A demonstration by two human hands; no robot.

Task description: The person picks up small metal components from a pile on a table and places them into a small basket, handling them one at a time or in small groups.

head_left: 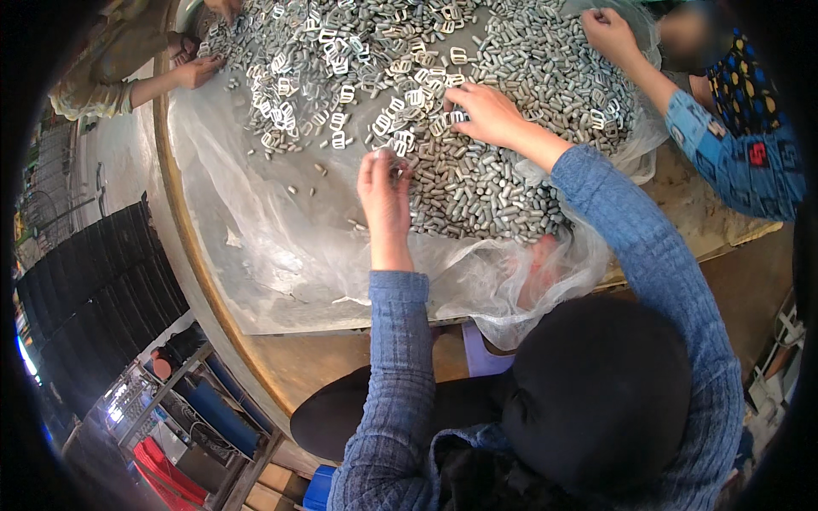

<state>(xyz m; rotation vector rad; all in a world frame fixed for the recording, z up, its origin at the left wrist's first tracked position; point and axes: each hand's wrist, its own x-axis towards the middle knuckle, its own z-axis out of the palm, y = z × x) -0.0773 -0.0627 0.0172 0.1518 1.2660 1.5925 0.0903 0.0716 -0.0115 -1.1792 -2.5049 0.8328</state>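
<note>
My right hand (487, 116) reaches over the heap from the right, its thumb and fingers closed on a small silvery metal buckle (458, 117). Nearer to me, my left hand (386, 200) is raised with its fingers curled together at the heap's near left edge; what they hold is too small to make out. Just beyond it lie loose metal buckles (400, 140), flat frames with a middle bar. Small grey metal pellets (477, 192), rounded like short capsules, are piled around and under both hands.
Clear plastic sheeting (247, 247) covers the table and bunches at the near edge. Another person's hand (610, 36) works at the far right; a second person's hand (200, 71) rests at the left of the pile. A rack (209, 400) stands on the lower left.
</note>
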